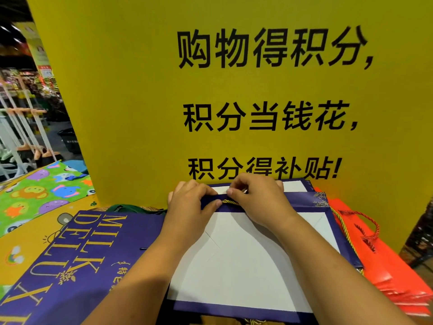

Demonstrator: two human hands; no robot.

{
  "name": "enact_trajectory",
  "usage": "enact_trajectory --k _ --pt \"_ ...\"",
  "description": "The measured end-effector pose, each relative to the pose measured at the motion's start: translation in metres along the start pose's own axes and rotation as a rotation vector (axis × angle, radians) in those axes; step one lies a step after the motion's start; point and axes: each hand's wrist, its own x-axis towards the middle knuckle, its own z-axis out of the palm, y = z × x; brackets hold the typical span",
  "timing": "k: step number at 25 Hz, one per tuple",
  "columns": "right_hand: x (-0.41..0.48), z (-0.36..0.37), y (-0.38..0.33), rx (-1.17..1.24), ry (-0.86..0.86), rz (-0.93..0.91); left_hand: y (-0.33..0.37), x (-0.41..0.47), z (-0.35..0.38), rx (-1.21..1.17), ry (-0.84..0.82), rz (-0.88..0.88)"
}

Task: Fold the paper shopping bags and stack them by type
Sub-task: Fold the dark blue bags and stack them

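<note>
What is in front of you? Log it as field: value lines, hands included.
in work: purple bag, lying flat, white panel facing up
left hand: pinches the bag's folded top edge
right hand: pinches the same edge, at the gold cord
left side: MILK DELUXE bag, flat, print up
right side: red bags, flat pile
behind: yellow sign with black print
</note>
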Motion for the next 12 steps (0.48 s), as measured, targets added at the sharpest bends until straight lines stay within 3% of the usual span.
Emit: enact_trajectory --k 4,12 --pt "0.003 -0.009 0.001 0.036 0.085 -0.011 -0.004 -0.001 0.001 0.001 0.039 0.123" --pt "0.005 -0.024 -0.008 -0.187 -0.245 -0.177 0.002 -0.008 0.001 0.150 0.099 0.333"
